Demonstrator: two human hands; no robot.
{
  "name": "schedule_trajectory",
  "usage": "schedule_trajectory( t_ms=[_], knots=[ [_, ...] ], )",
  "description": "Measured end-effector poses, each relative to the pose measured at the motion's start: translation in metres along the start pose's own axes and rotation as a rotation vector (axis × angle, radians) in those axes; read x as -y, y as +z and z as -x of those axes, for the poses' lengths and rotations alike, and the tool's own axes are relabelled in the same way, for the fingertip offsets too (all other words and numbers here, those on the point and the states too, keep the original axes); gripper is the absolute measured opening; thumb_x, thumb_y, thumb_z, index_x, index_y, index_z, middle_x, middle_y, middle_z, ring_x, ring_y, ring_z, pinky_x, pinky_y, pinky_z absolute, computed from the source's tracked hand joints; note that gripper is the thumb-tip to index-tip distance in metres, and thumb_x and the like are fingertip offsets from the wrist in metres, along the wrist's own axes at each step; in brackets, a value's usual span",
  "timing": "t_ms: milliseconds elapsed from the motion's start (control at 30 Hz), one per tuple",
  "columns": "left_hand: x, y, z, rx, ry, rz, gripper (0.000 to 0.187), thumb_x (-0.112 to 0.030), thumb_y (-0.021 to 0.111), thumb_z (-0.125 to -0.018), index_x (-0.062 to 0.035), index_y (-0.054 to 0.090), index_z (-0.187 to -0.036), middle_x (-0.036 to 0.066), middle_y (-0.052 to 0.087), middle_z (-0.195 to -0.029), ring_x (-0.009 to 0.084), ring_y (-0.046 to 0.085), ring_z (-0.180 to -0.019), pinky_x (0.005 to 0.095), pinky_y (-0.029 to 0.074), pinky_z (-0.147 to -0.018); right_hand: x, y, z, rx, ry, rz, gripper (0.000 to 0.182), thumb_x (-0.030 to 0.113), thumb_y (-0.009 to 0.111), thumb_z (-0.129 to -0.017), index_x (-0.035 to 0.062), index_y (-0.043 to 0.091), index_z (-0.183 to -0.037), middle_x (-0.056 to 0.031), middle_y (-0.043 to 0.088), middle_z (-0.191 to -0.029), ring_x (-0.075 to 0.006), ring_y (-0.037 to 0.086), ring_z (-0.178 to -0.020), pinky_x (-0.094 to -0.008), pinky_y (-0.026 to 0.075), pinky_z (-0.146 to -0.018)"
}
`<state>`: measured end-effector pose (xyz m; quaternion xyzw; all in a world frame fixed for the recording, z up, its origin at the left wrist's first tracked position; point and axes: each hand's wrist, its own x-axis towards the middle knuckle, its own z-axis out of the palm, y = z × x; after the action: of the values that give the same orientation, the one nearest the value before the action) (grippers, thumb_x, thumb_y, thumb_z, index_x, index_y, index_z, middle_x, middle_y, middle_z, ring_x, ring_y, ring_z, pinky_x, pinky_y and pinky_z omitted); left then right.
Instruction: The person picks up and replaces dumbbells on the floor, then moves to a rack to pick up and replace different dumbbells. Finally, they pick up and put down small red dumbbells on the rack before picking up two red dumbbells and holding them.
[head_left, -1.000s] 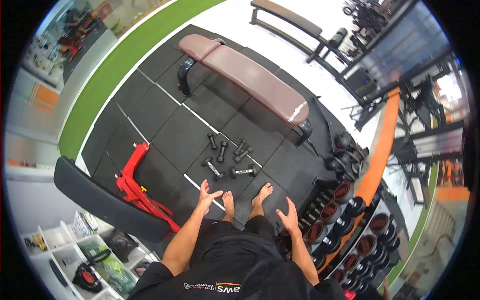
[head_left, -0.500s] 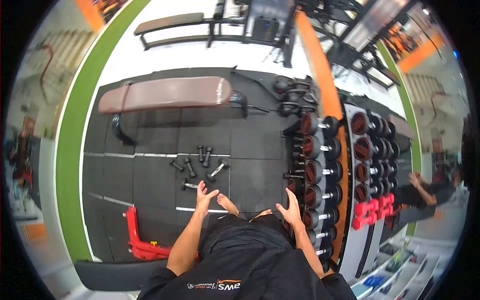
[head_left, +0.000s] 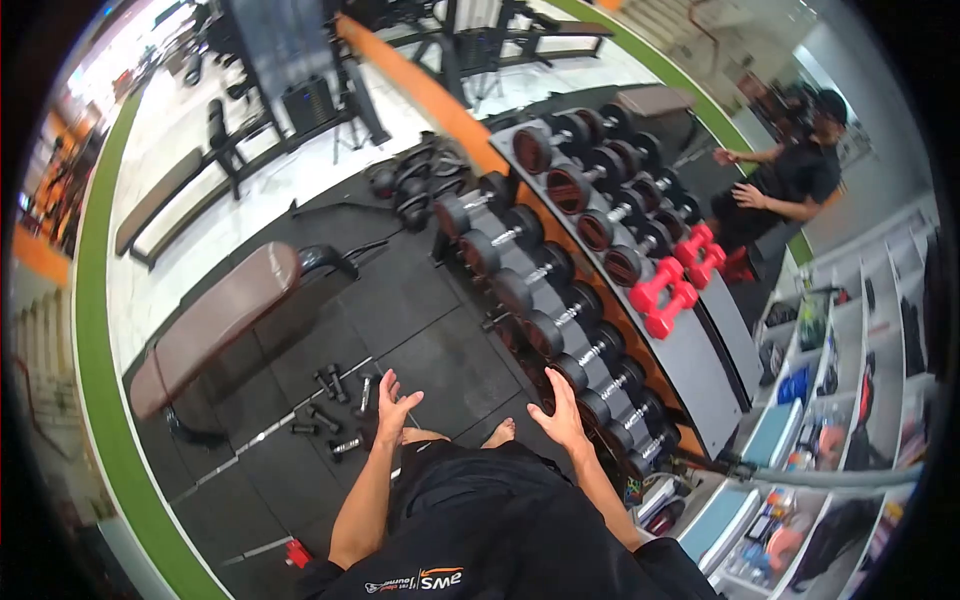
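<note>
My left hand (head_left: pixel 393 408) is raised in front of my body, fingers spread and holding nothing. Beyond it on the floor lie several small dumbbells, among them a chrome-handled dumbbell (head_left: pixel 365 395) and a black one (head_left: pixel 323 418). My right hand (head_left: pixel 560 412) is also open and empty, palm turned inward, level with the left. Nearest to it stands a rack with a row of round-headed black dumbbells (head_left: pixel 550 330); the hand appears apart from them. Red dumbbells (head_left: pixel 657 285) rest on a grey top surface (head_left: pixel 690 370) farther right.
A brown padded bench (head_left: pixel 220 315) stands on the black mat at left. Weight machines (head_left: pixel 300 100) are at the back. White shelves (head_left: pixel 715 520) with assorted items are at lower right. A person in black (head_left: pixel 790 180), apparently a mirror reflection, shows at upper right.
My view has turned to the right, bringing the dumbbell rack and shelves nearer the middle. Both hands remain raised and open. The dumbbells on the floor appear to lie as before.
</note>
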<state>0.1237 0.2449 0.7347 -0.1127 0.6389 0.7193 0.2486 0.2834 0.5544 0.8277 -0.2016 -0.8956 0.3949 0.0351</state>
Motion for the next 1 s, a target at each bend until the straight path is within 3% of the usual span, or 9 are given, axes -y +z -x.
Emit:
schedule_trajectory(
  t_ms=[233, 600, 1000],
  knots=[
    [-0.024, 0.109, 0.009, 0.277, 0.055, -0.089, 0.095, -0.009, 0.083, -0.073, -0.0081, 0.029, -0.151, 0.016, 0.028, -0.157, 0.0316, 0.025, -0.146, 0.0468, 0.025, -0.116, -0.045, -0.053, 0.034, -0.179, 0.083, -0.085, 0.083, 0.023, 0.076, -0.079, 0.0063, 0.035, -0.149, -0.0207, 0.037, -0.150, -0.0360, 0.037, -0.139, -0.0420, 0.031, -0.115],
    [-0.007, 0.236, 0.045, 0.491, 0.046, -0.168, 0.094, -0.008, 0.081, -0.073, -0.0103, 0.029, -0.151, 0.014, 0.026, -0.158, 0.0293, 0.024, -0.147, 0.0460, 0.025, -0.116, -0.119, -0.117, 0.085, -0.325, 0.241, -0.213, 0.084, 0.023, 0.076, -0.080, 0.0047, 0.032, -0.149, -0.0214, 0.037, -0.150, -0.0369, 0.035, -0.140, -0.0435, 0.030, -0.115],
    [-0.008, 0.314, 0.056, 0.726, 0.078, -0.163, 0.096, -0.008, 0.084, -0.074, -0.0070, 0.027, -0.152, 0.014, 0.025, -0.159, 0.0293, 0.026, -0.146, 0.0444, 0.028, -0.116, -0.129, -0.143, 0.077, -0.375, 0.238, -0.250, 0.089, 0.025, 0.076, -0.080, 0.0048, 0.027, -0.151, -0.0212, 0.033, -0.153, -0.0380, 0.032, -0.142, -0.0438, 0.027, -0.117]
  ],
)
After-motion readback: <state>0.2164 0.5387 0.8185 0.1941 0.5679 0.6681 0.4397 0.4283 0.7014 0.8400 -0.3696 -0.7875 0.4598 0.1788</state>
